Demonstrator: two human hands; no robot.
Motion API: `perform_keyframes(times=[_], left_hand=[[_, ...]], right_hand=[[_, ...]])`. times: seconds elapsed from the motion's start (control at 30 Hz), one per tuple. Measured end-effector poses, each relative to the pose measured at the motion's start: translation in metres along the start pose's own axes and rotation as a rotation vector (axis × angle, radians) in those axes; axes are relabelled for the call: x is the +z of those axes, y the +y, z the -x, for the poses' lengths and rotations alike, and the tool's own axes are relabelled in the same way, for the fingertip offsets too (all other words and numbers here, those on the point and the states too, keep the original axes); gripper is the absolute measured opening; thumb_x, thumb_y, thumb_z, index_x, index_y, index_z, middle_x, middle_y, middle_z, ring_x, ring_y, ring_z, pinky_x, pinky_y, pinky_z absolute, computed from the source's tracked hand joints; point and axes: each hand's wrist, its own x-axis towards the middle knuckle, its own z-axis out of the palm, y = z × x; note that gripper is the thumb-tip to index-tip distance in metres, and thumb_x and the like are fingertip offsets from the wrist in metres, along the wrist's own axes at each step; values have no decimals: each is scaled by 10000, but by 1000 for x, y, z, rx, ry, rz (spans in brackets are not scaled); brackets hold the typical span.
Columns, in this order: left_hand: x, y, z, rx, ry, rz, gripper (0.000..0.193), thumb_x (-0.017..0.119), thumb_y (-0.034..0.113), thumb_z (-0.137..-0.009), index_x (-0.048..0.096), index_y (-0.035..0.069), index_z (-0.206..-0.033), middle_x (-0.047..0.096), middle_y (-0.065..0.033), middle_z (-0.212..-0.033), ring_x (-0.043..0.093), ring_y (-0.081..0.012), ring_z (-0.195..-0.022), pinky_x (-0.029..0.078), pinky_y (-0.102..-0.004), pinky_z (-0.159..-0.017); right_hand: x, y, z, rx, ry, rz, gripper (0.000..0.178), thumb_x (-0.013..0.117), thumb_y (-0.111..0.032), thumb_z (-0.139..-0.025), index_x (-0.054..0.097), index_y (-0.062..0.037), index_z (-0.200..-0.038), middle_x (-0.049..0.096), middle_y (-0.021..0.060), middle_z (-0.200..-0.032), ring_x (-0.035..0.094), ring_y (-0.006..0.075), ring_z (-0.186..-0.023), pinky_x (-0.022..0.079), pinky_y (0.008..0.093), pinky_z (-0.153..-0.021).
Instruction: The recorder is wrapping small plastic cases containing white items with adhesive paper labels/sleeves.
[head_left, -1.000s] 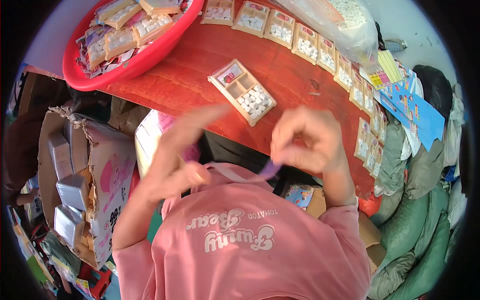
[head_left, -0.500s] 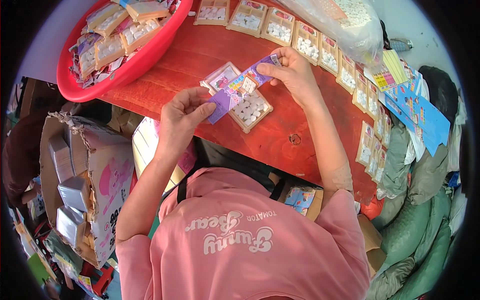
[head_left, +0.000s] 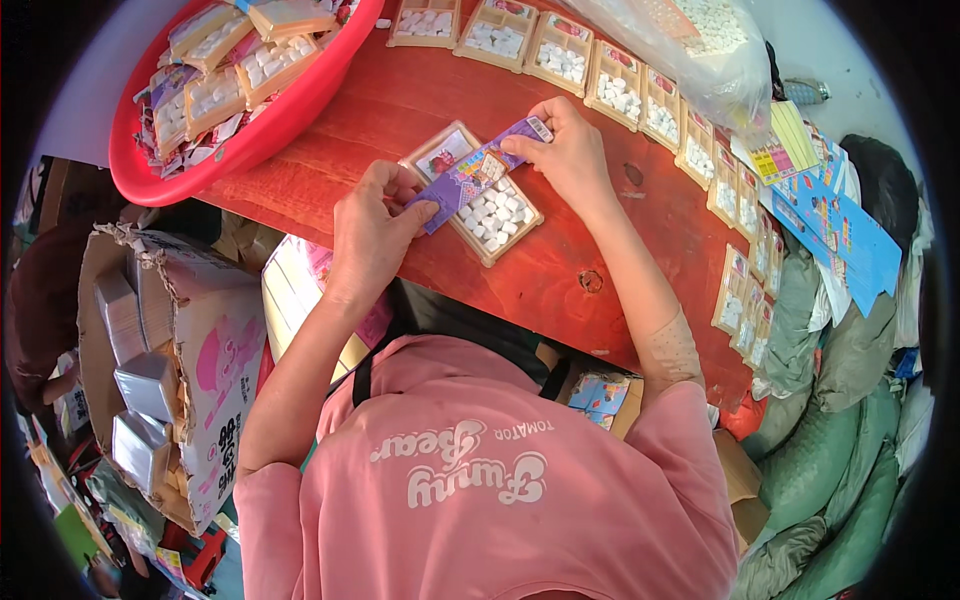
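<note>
A printed purple card strip (head_left: 462, 187) is stretched slantwise between my two hands, over the middle of a shallow cream-coloured tray (head_left: 517, 241). My left hand (head_left: 372, 222) pinches the strip's lower left end, close to the tray's left side. At the upper right end, my right hand (head_left: 563, 152) grips it between thumb and fingers. Small white pieces (head_left: 494, 216) fill the tray's near compartment, while a dark red picture (head_left: 441, 160) shows in the far one. The strip hides the part between them; whether it touches the tray, I cannot tell.
Several similar filled trays (head_left: 558, 62) curve along the table's far and right edges. A red basin (head_left: 128, 165) with packed trays stands at the far left. Below it is an open cardboard box (head_left: 215, 400). A clear bag of white pieces (head_left: 715, 50) and blue cards (head_left: 845, 235) lie right.
Both hands have shifted slightly, turning the purple strip to a flatter slant across the tray. My right hand has moved a little left, my left hand a little right. Both still hold the strip.
</note>
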Motion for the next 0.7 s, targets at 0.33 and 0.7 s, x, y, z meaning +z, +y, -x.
perform_keyframes(times=[0.33, 0.7], left_hand=[[-58, -28, 77, -25, 158, -198, 120, 684, 14, -742, 592, -37, -798, 604, -95, -766, 609, -125, -616, 473, -256, -557], [-42, -92, 84, -26, 327, 133, 74, 634, -21, -803, 615, -27, -875, 630, -32, -805, 567, -64, -694, 471, -216, -637]], right_hand=[[51, -46, 74, -204, -79, 105, 363, 762, -188, -701, 499, -42, -905, 616, 132, -767, 639, 303, -735, 500, 379, -627], [76, -62, 89, -262, -76, 62, 315, 741, -114, -721, 485, -45, -891, 600, 118, -757, 629, 281, -690, 493, 362, -596]])
